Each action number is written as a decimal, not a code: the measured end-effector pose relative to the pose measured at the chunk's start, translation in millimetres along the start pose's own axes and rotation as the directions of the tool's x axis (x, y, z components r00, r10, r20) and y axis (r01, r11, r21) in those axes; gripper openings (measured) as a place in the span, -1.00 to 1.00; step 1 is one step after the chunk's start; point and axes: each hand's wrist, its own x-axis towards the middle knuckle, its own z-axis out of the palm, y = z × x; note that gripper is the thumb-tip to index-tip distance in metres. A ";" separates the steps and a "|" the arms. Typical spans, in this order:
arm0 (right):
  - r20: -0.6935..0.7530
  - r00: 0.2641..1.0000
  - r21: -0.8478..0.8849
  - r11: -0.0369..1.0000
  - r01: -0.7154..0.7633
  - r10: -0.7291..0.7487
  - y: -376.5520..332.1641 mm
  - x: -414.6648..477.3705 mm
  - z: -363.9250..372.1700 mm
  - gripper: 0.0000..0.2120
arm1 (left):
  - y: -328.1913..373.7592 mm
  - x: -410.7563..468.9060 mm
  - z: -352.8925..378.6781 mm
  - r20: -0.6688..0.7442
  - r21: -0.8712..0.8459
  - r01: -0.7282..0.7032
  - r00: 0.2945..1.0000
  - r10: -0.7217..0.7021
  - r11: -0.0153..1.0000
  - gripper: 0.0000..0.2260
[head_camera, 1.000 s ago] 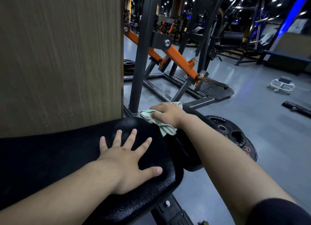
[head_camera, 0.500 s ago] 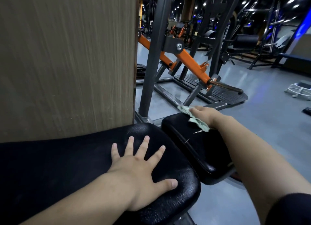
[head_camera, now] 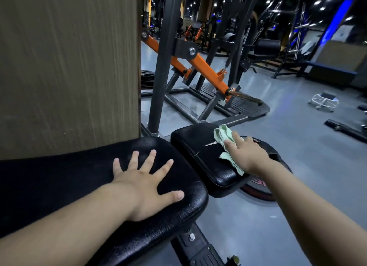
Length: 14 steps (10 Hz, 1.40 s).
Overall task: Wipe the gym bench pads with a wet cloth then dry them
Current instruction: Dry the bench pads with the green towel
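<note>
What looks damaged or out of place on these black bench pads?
The small black vinyl seat pad has a jagged tear showing pale material, beside the pale green cloth under the right hand. Nothing else stands out.

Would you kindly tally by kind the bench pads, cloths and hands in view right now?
Bench pads: 2, the long pad and the small pad
Cloths: 1, the green cloth
Hands: 2, the left hand and the right hand
Total: 5
</note>
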 end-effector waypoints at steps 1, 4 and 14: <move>-0.041 0.999 0.061 0.998 -0.008 0.011 0.7 -19.6 2.0 -0.41 | -0.1 0.3 1.6 -0.014 -0.007 -0.001 1.000 0.001 1.000 -0.23; -0.277 0.958 0.256 0.967 -0.003 0.077 5.9 -53.5 26.8 -0.36 | -0.4 0.6 5.2 -0.027 0.001 0.001 1.000 -0.001 1.000 -0.22; 0.098 0.880 -0.163 0.864 0.476 -0.465 -105.2 -0.8 24.1 -0.44 | 1.8 -2.6 -0.6 -0.008 0.005 -0.004 1.000 0.004 1.000 -0.23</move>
